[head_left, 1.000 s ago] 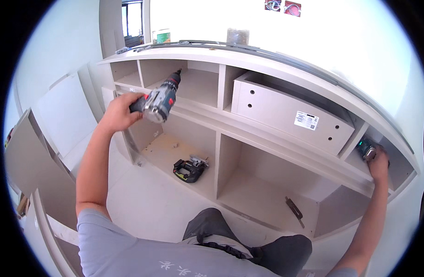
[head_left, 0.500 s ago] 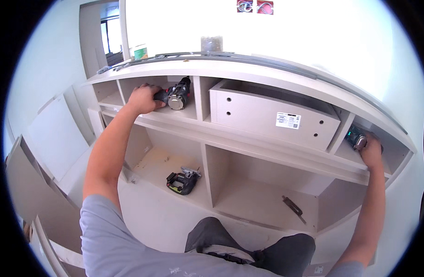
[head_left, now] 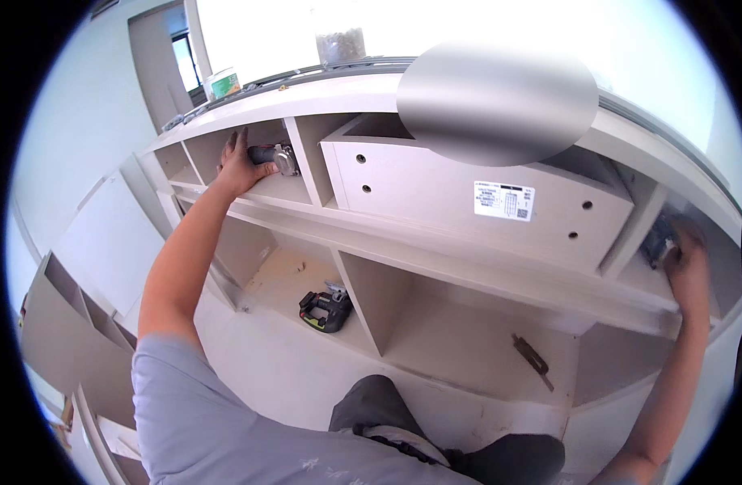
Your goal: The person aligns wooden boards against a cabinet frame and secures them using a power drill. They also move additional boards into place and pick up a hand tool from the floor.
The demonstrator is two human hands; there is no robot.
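In the upper left compartment of the cabinet, a dark cordless drill (head_left: 283, 158) with a round metal part lies on the shelf. My left hand (head_left: 240, 168) is beside its handle, fingers spread and thumb against the tool. Far to the right, my right hand (head_left: 689, 252) curls around a second dark power tool (head_left: 659, 241) inside the end compartment; motion and the hand blur much of it. Between the two compartments sits a pale drawer (head_left: 435, 190) with a white label and several dark round holes.
A jigsaw (head_left: 325, 310) rests in the lower left bay. In the lower right bay lies a narrow brown-handled tool (head_left: 532, 361). On the cabinet top (head_left: 330, 103) are metal strips, a tub (head_left: 224, 82) and a clear container (head_left: 340, 47). Loose panels (head_left: 112, 234) lean at the left.
The view has shifted and tilted. My left hand's fingers have spread at the drill, which now lies turned deeper in its compartment. My right hand still holds its tool.
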